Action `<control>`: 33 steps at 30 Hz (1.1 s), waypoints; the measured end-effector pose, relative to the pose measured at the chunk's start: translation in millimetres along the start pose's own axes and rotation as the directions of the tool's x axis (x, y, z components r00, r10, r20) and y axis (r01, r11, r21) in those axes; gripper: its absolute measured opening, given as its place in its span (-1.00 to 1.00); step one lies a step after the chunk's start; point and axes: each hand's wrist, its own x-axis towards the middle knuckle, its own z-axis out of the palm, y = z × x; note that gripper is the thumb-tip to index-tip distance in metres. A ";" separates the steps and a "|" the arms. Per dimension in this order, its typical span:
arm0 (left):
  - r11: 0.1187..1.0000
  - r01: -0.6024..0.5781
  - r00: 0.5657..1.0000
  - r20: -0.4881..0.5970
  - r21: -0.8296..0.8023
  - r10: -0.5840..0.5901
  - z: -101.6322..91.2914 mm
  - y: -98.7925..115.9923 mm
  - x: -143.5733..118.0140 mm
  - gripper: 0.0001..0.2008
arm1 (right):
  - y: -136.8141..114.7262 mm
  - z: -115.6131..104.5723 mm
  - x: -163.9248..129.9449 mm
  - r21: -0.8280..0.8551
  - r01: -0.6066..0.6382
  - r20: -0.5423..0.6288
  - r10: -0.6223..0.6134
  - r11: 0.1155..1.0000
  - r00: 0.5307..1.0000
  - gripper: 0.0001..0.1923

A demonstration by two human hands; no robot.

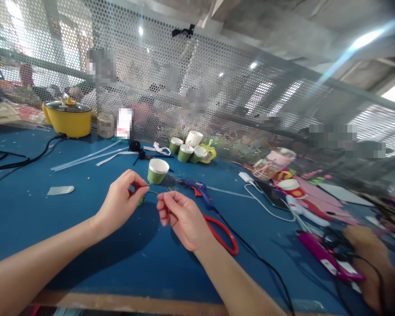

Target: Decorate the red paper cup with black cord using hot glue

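Observation:
A thin green strand (153, 192) runs between my two hands above the blue table. My left hand (122, 197) pinches one end between thumb and fingertips. With thumb and forefinger closed, my right hand (186, 219) grips the other end. Small leafy-looking green material (140, 200) shows just under my left fingers; its exact form is partly hidden. Just beyond my hands stands a small green-and-white cup (157, 174). A blue glue gun (202, 193) with an orange trigger lies to the right of it, and a red ring-shaped loop (228, 241) is partly behind my right wrist.
More green cups (185, 152) stand by the perforated metal screen (224, 96). At back left are a yellow electric pot (72, 120) and a glass jar (105, 126). Clear glue sticks (85, 158) lie nearby. On the right are a phone (271, 194), cables, a purple power strip (325, 259) and another person's blurred hand (365, 245).

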 end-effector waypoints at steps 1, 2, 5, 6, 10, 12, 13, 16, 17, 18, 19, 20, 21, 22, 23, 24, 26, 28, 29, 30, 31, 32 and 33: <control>0.999 0.041 0.999 0.024 -0.028 -0.041 0.6 0.5 -0.5 -0.94 | 0.2 -0.7 0.0 -0.041 0.005 -0.009 -0.005 0.999 1.000 -0.76; 0.995 0.082 0.996 0.052 -0.052 -0.079 1.4 1.3 -1.3 -0.93 | 0.3 -1.5 0.0 -0.097 0.017 -0.019 -0.019 0.995 1.000 -0.75; 0.987 0.138 0.985 0.112 -0.085 -0.128 3.5 4.2 -4.4 -0.90 | -0.2 -4.9 0.4 -0.318 0.086 -0.050 -0.108 0.944 0.993 -0.66; 0.989 0.122 0.986 0.123 -0.083 -0.111 4.0 5.0 -5.5 -0.90 | -0.6 -6.0 0.8 -0.377 0.102 -0.055 -0.132 0.921 0.990 -0.63; 1.000 -0.026 0.991 0.133 -0.016 0.028 4.7 5.8 -8.5 -0.91 | -2.6 -7.9 2.5 -0.420 0.110 -0.046 -0.142 0.901 0.989 -0.67; 0.995 -0.090 0.987 0.139 0.032 0.085 4.3 5.2 -9.1 -0.91 | -3.5 -7.6 3.1 -0.392 0.123 -0.031 -0.147 0.912 0.989 -0.75; 0.993 -0.109 0.985 0.142 0.051 0.101 4.1 5.0 -9.2 -0.91 | -4.0 -7.3 3.2 -0.378 0.130 -0.024 -0.151 0.917 0.988 -0.79; 0.988 -0.133 0.982 0.143 0.077 0.121 3.3 4.6 -9.0 -0.91 | -5.4 -7.0 2.9 -0.351 0.135 -0.004 -0.145 0.927 0.989 -0.83; 0.988 -0.135 0.982 0.143 0.079 0.123 3.1 4.6 -8.9 -0.91 | -5.8 -7.0 2.6 -0.355 0.124 0.008 -0.129 0.927 0.992 -0.83; 0.987 -0.138 0.982 0.142 0.080 0.126 3.1 4.5 -8.8 -0.91 | -6.0 -7.1 2.2 -0.369 0.106 0.019 -0.106 0.923 0.994 -0.82; 0.987 -0.143 0.981 0.141 0.080 0.130 3.1 4.4 -8.7 -0.91 | -6.1 -7.2 1.9 -0.389 0.085 0.021 -0.084 0.917 0.996 -0.80; 0.985 -0.149 0.981 0.140 0.082 0.137 3.2 4.3 -8.7 -0.91 | -6.2 -7.3 1.5 -0.416 0.069 0.011 -0.071 0.907 0.997 -0.75; 0.984 -0.159 0.979 0.139 0.085 0.146 3.3 4.2 -8.6 -0.91 | -6.2 -7.5 1.2 -0.445 0.058 -0.006 -0.068 0.894 0.998 -0.69; 0.981 -0.171 0.978 0.139 0.089 0.158 3.4 4.0 -8.7 -0.91 | -6.3 -7.5 0.9 -0.471 0.053 -0.024 -0.073 0.881 0.997 -0.65; 0.978 -0.187 0.975 0.140 0.095 0.172 3.5 3.9 -8.7 -0.91 | -6.5 -7.6 0.7 -0.488 0.055 -0.038 -0.084 0.871 0.996 -0.63; 0.974 -0.202 0.972 0.141 0.101 0.187 3.5 3.8 -8.7 -0.92 | -6.7 -7.6 0.6 -0.494 0.061 -0.044 -0.095 0.868 0.994 -0.63; 0.966 -0.230 0.966 0.145 0.115 0.212 3.4 3.6 -8.8 -0.92 | -7.4 -7.8 0.5 -0.478 0.080 -0.030 -0.107 0.875 0.994 -0.71; 0.960 -0.247 0.963 0.146 0.129 0.228 3.1 3.4 -8.9 -0.92 | -7.8 -8.3 0.7 -0.445 0.097 -0.007 -0.112 0.890 0.994 -0.80; 0.958 -0.252 0.962 0.147 0.135 0.232 2.9 3.3 -8.9 -0.92 | -7.9 -8.7 0.9 -0.432 0.105 0.004 -0.114 0.896 0.993 -0.82; 0.957 -0.254 0.961 0.147 0.141 0.234 2.7 3.1 -8.9 -0.92 | -7.9 -9.1 1.0 -0.421 0.109 0.016 -0.113 0.901 0.993 -0.84; 0.955 -0.257 0.961 0.144 0.145 0.237 2.5 2.9 -8.9 -0.92 | -7.8 -9.4 1.1 -0.410 0.110 0.028 -0.108 0.905 0.994 -0.84; 0.953 -0.262 0.960 0.141 0.150 0.241 2.4 2.7 -8.9 -0.91 | -7.8 -9.7 1.1 -0.398 0.107 0.040 -0.099 0.911 0.994 -0.84; 0.950 -0.268 0.959 0.138 0.158 0.248 2.3 2.5 -8.9 -0.91 | -7.8 -9.7 1.1 -0.387 0.103 0.051 -0.090 0.916 0.995 -0.82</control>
